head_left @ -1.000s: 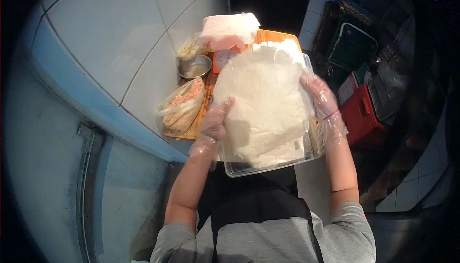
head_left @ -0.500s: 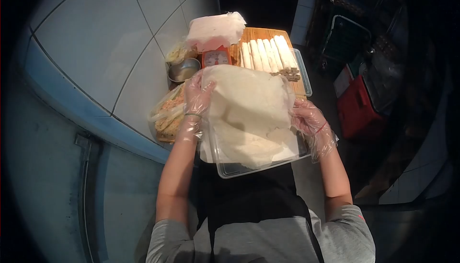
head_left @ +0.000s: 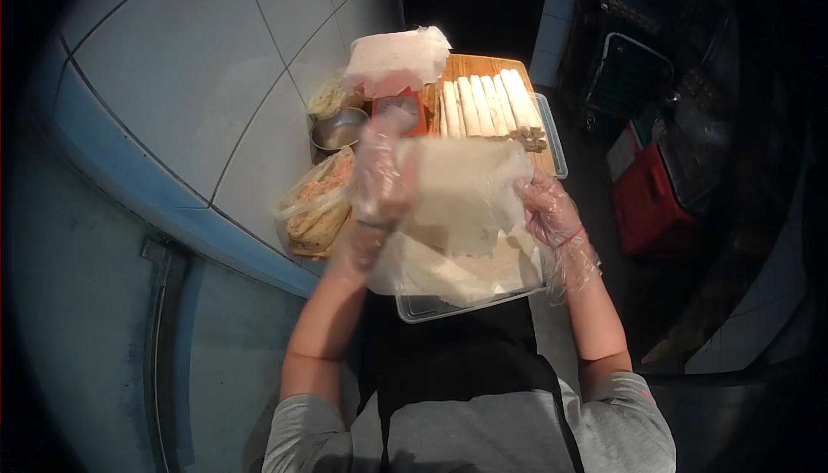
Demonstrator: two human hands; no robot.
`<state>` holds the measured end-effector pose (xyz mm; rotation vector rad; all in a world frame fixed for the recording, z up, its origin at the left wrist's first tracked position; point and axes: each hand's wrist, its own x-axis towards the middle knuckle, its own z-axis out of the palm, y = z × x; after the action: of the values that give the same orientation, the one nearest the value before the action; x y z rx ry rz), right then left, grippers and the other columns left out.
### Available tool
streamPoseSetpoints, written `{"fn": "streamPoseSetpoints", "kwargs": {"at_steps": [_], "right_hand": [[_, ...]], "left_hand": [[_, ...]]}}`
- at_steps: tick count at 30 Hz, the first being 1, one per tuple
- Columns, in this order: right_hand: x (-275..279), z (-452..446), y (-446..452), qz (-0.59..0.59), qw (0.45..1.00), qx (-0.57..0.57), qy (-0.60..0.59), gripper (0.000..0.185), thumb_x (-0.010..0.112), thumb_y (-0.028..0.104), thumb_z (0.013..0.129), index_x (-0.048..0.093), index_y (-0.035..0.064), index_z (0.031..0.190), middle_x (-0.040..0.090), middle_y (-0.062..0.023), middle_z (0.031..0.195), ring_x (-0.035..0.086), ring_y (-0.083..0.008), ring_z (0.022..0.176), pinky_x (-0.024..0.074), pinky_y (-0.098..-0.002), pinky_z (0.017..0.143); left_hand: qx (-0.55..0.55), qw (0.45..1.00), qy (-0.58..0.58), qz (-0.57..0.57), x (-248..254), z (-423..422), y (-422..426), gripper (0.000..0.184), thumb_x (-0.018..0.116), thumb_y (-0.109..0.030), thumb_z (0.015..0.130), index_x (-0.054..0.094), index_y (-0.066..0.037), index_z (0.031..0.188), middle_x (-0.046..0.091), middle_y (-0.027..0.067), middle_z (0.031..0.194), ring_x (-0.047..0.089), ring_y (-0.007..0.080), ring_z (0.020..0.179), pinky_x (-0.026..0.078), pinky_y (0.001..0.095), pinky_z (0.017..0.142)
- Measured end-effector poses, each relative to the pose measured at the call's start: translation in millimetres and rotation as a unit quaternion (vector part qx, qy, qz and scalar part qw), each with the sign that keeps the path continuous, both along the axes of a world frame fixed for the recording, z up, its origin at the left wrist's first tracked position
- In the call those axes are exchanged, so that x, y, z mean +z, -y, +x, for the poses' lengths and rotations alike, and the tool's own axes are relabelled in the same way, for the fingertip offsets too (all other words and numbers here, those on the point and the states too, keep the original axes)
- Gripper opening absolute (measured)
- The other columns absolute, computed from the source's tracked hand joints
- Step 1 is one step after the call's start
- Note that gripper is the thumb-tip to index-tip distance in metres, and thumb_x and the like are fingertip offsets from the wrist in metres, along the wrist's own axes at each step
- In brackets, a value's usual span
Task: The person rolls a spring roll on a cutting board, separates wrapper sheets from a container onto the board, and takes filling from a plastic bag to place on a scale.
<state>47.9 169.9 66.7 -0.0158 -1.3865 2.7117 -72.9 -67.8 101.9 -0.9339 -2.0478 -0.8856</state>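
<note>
In the head view, your hands are apart: the right hand (head_left: 552, 207) pinches the edge of a thin sheet (head_left: 466, 184) above the clear tray (head_left: 414, 307); the left hand (head_left: 385, 175) blurs at its other side, its grip impossible to tell. Uneven pulling could tear the sheet; a forward swing could knock the rolls (head_left: 487, 104) on the tabletop (head_left: 470, 66).

At the pale sheet (head_left: 461, 193), the left hand (head_left: 385, 178) blurs by the left edge; the right hand (head_left: 550, 207) pinches the right.
</note>
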Motion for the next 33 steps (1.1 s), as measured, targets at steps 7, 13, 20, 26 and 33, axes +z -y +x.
{"fn": "streamPoseSetpoints", "kwargs": {"at_steps": [7,13,20,26,33], "right_hand": [[2,-8,37,0.003,0.997,0.078,-0.025,0.023,0.06,0.003,0.093,0.062,-0.0022,0.116,0.069,-0.0066,0.103,0.065,-0.0105,0.087,0.0529,-0.0221,0.075],[25,-20,57,0.181,0.98,0.068,-0.051,0.025,0.063,0.005,0.091,0.064,-0.0022,0.115,0.068,-0.0055,0.104,0.063,-0.01,0.092,0.052,-0.0244,0.08],[78,-38,70,0.272,0.955,0.076,-0.089,0.034,0.065,0.004,0.088,0.06,-0.0047,0.121,0.065,-0.007,0.112,0.061,-0.0121,0.099,0.0494,-0.0266,0.088],[86,-45,71,0.243,0.955,0.148,-0.087,0.055,0.058,-0.004,0.077,0.052,-0.0051,0.132,0.063,-0.0088,0.118,0.062,-0.0139,0.103,0.0486,-0.028,0.091],[100,-57,72,0.153,0.968,0.189,-0.067,0.062,0.05,-0.006,0.073,0.049,-0.0055,0.135,0.062,-0.0078,0.118,0.062,-0.0134,0.1,0.0498,-0.026,0.084]], "left_hand": [[-0.192,0.907,0.362,0.095,-2,69,-19,0.041,0.071,-0.019,0.086,0.06,0.006,0.117,0.067,0.0188,0.105,0.067,0.0247,0.095,0.052,0.0324,0.085],[-0.223,0.926,0.288,0.104,0,57,-6,0.036,0.066,-0.018,0.086,0.063,0.008,0.111,0.066,0.0221,0.084,0.065,0.0317,0.079,0.052,0.0357,0.077],[-0.126,0.991,0.004,0.045,16,36,21,0.022,0.059,-0.013,0.091,0.065,0.004,0.104,0.064,0.0165,0.084,0.061,0.031,0.075,0.05,0.0367,0.073],[-0.248,0.936,0.233,0.086,22,15,35,0.023,0.056,-0.019,0.095,0.063,0.003,0.095,0.062,0.0112,0.076,0.062,0.0229,0.076,0.049,0.0336,0.065],[-0.202,0.793,0.526,0.233,35,33,36,0.045,0.052,-0.041,0.098,0.061,0.002,0.109,0.063,0.0093,0.103,0.063,0.0181,0.089,0.056,0.0318,0.068]]}}
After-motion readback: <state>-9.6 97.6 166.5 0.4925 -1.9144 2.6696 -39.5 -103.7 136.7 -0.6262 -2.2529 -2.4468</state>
